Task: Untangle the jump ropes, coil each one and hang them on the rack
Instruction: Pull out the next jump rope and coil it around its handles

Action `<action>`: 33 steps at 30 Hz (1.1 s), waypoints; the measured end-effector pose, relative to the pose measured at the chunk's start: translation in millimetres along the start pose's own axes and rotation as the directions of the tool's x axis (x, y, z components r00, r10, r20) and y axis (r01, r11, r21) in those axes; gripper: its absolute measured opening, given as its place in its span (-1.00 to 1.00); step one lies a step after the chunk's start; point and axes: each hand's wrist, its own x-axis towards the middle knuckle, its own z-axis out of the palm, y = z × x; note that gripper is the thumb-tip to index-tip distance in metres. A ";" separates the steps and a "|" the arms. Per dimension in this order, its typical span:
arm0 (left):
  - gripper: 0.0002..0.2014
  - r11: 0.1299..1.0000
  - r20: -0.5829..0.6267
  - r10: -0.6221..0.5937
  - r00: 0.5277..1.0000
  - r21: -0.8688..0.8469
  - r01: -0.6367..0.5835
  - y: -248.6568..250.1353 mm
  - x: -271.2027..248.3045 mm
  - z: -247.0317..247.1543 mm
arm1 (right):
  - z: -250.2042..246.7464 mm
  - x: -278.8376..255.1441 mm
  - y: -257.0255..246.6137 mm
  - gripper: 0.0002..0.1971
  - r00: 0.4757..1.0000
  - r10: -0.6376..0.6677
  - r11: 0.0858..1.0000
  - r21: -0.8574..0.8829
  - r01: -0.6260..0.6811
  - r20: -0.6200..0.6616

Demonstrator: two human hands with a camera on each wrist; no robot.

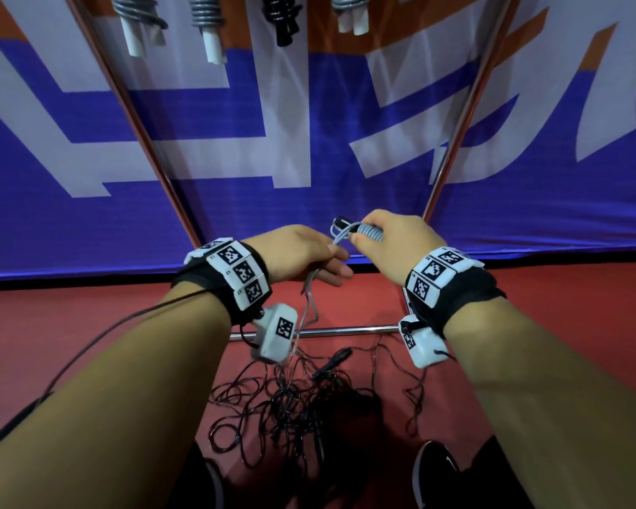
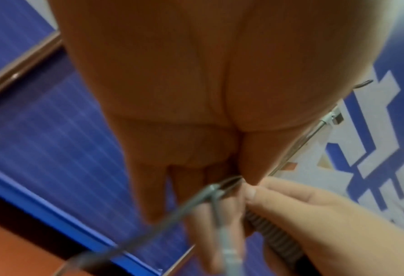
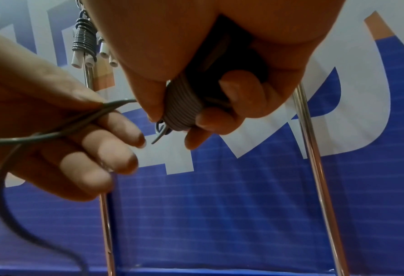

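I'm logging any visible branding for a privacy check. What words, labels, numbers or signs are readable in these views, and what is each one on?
No text can be read as words.
Banner: large white strokes of big lettering, cropped by the frame, not readable.
Wrist bands: black-and-white square marker codes, patterns rather than words; tiny characters beside them are too small to read.
Camera pods: one marker code each, no words.
Shoe: a pale mark, too small to identify.

R hand (image 3: 210,78) grips a grey coil (image 3: 182,108) wound round what may be dark handles; loose end pokes out below. L hand (image 3: 61,142) pinches the rope (image 3: 78,121) betw. thumb & fingers. Behind: rack posts (image 3: 314,168), hung coils (image 3: 82,41), blue banner (image 3: 219,214).
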 end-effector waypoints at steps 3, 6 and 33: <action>-0.76 0.990 0.002 0.017 1.000 0.138 -0.018 1.0 -4.5 1.7 | 0.0 0.9 -0.4 -0.72 1.000 -0.003 1.000 0.006 0.003 -0.006; -0.81 0.928 -0.094 0.001 0.996 0.372 0.034 0.2 -3.9 0.4 | 1.1 0.1 -2.1 -0.71 1.000 -0.008 1.000 -0.010 0.008 0.006; -0.82 0.820 -0.364 0.064 0.929 0.550 0.159 -12.6 9.2 14.1 | 0.4 1.1 0.2 -0.71 0.999 0.029 0.993 0.112 -0.027 -0.016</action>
